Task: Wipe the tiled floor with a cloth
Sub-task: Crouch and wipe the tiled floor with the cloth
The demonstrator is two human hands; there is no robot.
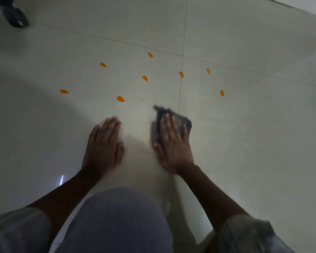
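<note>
A pale tiled floor [244, 125] fills the view, crossed by dark grout lines. Several orange blobs [120, 98] are scattered on it beyond my hands. My right hand [171, 143] lies flat with straight fingers on a dark cloth [182, 122], pressing it to the floor beside a grout line. The cloth's far edge and right side show past my fingers; it is blurred. My left hand [104, 145] rests flat on the bare tile to the left, fingers straight, holding nothing.
A dark slipper [16, 17] lies at the far left top. My knee in grey trousers [120, 220] fills the bottom centre. A lighter strip, perhaps a wall base [310, 6], runs across the top right corner.
</note>
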